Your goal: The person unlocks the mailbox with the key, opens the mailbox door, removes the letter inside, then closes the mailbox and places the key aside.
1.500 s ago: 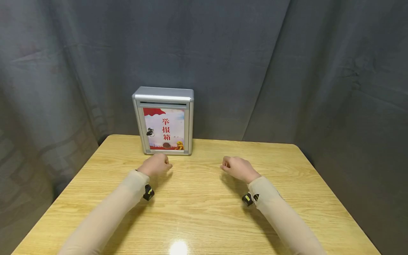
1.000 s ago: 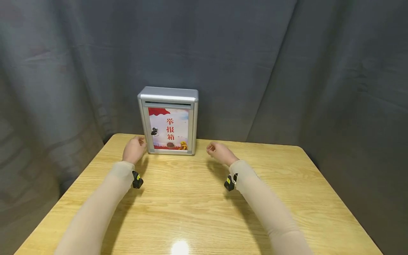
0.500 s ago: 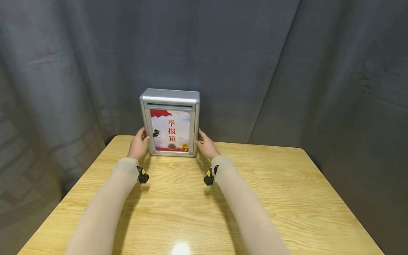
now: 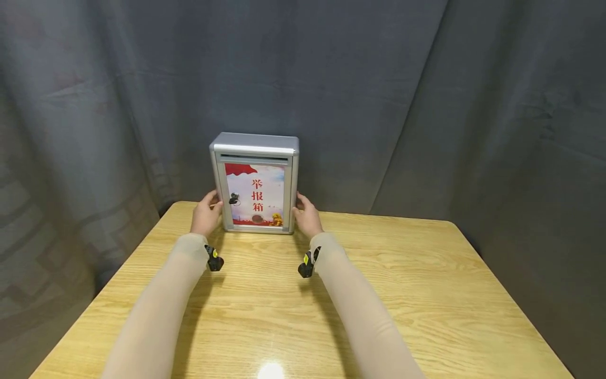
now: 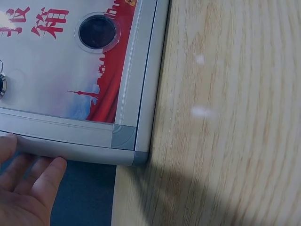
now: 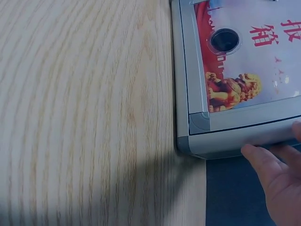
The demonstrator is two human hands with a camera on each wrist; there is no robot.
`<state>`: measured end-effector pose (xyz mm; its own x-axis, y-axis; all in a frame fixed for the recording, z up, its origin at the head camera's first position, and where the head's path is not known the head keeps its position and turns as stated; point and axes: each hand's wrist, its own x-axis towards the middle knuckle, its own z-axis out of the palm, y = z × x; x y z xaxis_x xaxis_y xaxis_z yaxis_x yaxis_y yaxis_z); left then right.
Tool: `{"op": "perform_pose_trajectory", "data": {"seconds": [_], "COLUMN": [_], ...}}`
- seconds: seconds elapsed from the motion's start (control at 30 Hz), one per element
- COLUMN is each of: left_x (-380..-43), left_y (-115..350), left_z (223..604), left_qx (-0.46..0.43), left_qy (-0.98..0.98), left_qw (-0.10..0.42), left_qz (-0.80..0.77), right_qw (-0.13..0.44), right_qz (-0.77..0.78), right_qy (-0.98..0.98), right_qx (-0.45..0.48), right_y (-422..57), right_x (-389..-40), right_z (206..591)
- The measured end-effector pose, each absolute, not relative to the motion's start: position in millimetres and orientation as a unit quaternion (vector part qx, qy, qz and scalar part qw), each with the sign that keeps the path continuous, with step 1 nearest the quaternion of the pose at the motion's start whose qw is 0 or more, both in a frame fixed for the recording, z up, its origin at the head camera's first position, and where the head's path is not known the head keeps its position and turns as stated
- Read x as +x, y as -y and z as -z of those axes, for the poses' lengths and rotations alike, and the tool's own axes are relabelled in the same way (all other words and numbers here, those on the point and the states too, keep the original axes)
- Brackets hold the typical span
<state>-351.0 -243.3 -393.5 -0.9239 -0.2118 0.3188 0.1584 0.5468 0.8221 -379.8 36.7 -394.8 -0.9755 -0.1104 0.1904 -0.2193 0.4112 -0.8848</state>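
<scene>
A silver metal report box (image 4: 255,181) stands upright at the back of the table, with a slot near its top and a printed front panel with red lettering. Keys (image 4: 234,199) hang in the lock on its left. My left hand (image 4: 205,216) holds the box's left side, the thumb at the front edge and the fingers along the side. On the opposite side my right hand (image 4: 307,217) holds it in the same way. Both wrist views show the box's lower corners and the fingertips (image 6: 249,149) against its side; some fingers are partly cut off.
The wooden table (image 4: 402,284) extends in front of the box and to its right. Grey curtains (image 4: 331,95) hang close behind the box and on both sides. A black camera (image 4: 214,259) is strapped to each wrist.
Both hands have moved from above the table in front to the two sides of the box and taken hold of it. Over the last half second they have hardly moved.
</scene>
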Motion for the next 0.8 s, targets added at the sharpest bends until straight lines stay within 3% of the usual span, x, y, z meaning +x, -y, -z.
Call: {"op": "perform_pose_trajectory", "data": {"seconds": [0.47,0.8], "left_x": [-342.8,-328.9], "left_y": [213.3,167.8], "left_z": [395.6,373.2], "left_qx": [0.033,-0.024], "left_qy": [0.83,0.803], "left_qw": [0.2,0.247], "left_qz": [0.52,0.542], "right_qw": [0.059,0.088], "right_qz": [-0.612,-0.606], "right_qy": [0.784,0.784], "right_qx": [0.084,0.107], "right_y": [-58.0,-116.6], "right_x": [-367.1,-347.5], "right_z": [396.1,355.3]}}
